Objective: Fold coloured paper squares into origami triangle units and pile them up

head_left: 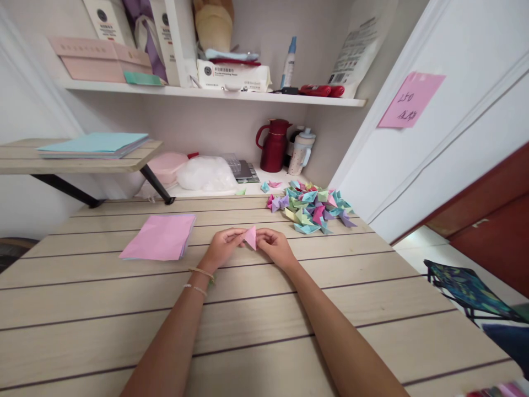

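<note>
Your slatted bench faces a white shelf; a white wall rises at your right; a dark patterned seat stands on pale floor.

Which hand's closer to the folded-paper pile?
Right. The right hand is nearer the person than the pile and to its left; the left hand is farther left, across the pink piece both hold.

Wooden table crossed by dark lines. Paper stack, topped by pink sheet, laid at left; multicoloured folded papers heaped far right; black-legged riser placed back left.
</note>
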{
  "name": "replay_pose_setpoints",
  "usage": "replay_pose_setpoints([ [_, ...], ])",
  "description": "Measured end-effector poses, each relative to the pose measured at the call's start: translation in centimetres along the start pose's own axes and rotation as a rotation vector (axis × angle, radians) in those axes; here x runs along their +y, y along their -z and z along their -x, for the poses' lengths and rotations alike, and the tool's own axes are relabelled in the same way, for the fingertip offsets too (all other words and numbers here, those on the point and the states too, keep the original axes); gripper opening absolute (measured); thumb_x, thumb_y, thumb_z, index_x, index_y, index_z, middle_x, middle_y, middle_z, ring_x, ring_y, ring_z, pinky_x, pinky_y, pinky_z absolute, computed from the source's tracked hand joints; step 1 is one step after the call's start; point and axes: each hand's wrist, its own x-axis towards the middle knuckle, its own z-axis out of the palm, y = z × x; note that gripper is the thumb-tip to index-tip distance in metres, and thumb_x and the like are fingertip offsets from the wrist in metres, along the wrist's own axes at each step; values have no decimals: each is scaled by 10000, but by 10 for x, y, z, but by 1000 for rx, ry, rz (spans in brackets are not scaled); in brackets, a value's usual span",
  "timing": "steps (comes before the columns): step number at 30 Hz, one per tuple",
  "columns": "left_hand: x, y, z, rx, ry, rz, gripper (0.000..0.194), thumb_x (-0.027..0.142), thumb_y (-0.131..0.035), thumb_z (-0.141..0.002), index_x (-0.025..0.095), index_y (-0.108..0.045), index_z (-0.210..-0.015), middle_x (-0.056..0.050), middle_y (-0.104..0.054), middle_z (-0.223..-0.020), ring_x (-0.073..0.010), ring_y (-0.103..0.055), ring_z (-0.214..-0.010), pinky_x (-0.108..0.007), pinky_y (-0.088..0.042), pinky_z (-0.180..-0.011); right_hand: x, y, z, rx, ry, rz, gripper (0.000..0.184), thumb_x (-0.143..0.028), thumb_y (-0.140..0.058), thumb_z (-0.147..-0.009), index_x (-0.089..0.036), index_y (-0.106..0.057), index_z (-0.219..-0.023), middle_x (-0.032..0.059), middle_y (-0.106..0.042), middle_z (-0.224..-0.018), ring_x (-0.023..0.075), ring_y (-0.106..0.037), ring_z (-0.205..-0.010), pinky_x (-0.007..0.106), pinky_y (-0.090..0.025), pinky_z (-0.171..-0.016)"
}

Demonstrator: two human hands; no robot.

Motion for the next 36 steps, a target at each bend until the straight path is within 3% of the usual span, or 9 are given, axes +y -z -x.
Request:
replay_pose_setpoints([
  [8, -5, -2, 0, -16, 24, 46, 192, 300, -635, -700, 141, -575, -790, -15, -639, -642, -139, -613, -616, -275, -488, -641, -2, -2, 3, 69, 74, 99, 237, -179, -583, -663, -167, -593, -900, -38, -577, -551, 96, -502, -474, 190, -381, -457],
  [15, 0, -4, 3, -44, 41, 3, 271, 302, -679, -658, 138, -595, -856, -50, -671, -760, -139, -621, -685, -265, -476, -690, 2, 1, 2, 142, 211, 259, 168, -135, -551, -679, -172, -668, -794, 17, -608, -686, 115, -506, -571, 221, -404, -529],
  [19, 0, -3, 3, -5, 52, 11, 308, 277, -730, -593, 135, -586, -826, -59, -672, -775, -148, -625, -716, -272, -479, -706, 0, 2, 2, 81, 235, 264, 196, -166, -572, -705, -190, -683, -865, 42, -637, -767, 136, -548, -634, 237, -428, -561],
  [23, -4, -1, 1, 10, 43, -13, 295, 279, -718, -609, 131, -579, -824, -59, -667, -754, -150, -625, -702, -283, -483, -702, -4, 2, 2, 0, 220, 237, 247, -158, -544, -733, -212, -681, -932, 55, -666, -891, 165, -596, -745, 268, -459, -639],
  [31, -8, 1, 0, 27, 6, -14, 278, 255, -704, -621, 137, -575, -838, -36, -643, -735, -136, -613, -699, -272, -486, -702, -9, 3, 4, -58, 199, 180, 272, -184, -507, -766, -226, -679, -973, 49, -675, -944, 196, -609, -866, 305, -471, -728],
  [36, -8, 0, 0, 42, -27, -44, 243, 247, -665, -656, 145, -573, -856, -34, -642, -738, -140, -617, -713, -277, -487, -714, -7, -1, 3, 5, 138, 266, 247, -306, -588, -751, -218, -669, -968, 48, -683, -908, 182, -613, -780, 280, -471, -647],
])
